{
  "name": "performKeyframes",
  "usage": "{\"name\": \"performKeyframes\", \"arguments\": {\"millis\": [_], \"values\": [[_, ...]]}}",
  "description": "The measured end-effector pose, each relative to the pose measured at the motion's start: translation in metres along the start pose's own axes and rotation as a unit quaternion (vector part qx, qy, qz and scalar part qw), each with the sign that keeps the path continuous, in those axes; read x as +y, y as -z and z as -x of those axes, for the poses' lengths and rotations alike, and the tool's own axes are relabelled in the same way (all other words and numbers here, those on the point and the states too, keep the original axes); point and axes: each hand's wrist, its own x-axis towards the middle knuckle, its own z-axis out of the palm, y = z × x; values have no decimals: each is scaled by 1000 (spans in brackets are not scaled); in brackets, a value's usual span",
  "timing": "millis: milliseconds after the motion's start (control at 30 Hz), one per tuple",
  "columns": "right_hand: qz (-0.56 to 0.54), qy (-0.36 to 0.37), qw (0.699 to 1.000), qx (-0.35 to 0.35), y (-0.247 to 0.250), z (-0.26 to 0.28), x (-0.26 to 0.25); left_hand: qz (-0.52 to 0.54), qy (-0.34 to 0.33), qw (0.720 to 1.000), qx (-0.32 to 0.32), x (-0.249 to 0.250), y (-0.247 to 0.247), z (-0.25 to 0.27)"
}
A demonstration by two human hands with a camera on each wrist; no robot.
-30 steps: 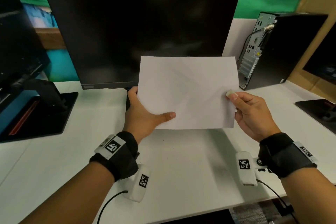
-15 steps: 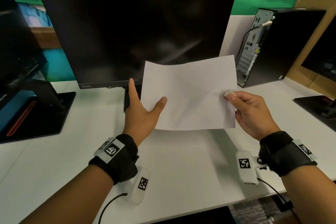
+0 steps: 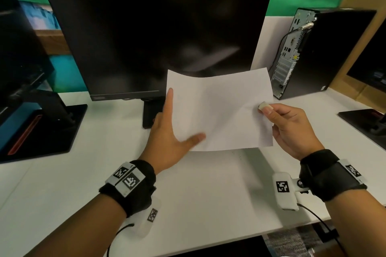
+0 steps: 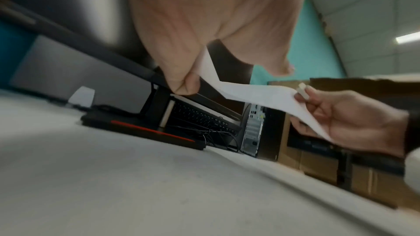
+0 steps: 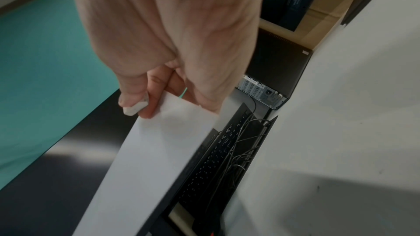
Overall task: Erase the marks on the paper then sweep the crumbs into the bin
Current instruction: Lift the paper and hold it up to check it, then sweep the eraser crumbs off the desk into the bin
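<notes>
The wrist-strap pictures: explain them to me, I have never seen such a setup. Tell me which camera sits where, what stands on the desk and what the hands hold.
There is no machine here, only a person's two bare hands. Each wrist wears a black band with a small white camera block.

The wide picture comes from a camera worn on the head, looking down. The other two come from the wrist cameras, which look along each hand, so the palm fills the top of the picture.

On the white desk stand a large black monitor with a dark screen, a black computer tower to its right and a black monitor stand at the left. The wrist views also show a black keyboard behind the monitor.

Held above the desk is a plain white sheet of paper. The right hand pinches its right edge. The left hand lies open along its left edge, thumb across the near corner.
</notes>
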Motion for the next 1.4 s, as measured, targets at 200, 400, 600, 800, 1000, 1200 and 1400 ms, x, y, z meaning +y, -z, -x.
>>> {"name": "performKeyframes", "arguments": {"millis": [200, 400, 600, 800, 1000, 1200, 1400], "values": [[39, -3, 999, -4, 5, 0, -2, 123, 118, 978, 123, -15, 5, -18], [170, -17, 985, 2, 17, -1, 7, 162, 136, 972, 104, -26, 25, -14], [370, -16, 929, 24, -20, -13, 23, 174, 201, 958, 106, -49, 62, 2], [465, 75, 872, -129, -153, -15, 32, 201, 310, 902, 224, -98, 143, 43], [421, -49, 838, -343, -294, -13, 74, 202, 387, 853, 285, -120, 193, 103], [408, -105, 808, -413, -397, 7, 121, 180, 453, 826, 283, -131, 225, 143], [485, -78, 757, -431, -422, 20, 144, -125, 463, 862, 166, -124, 234, 159]]}}
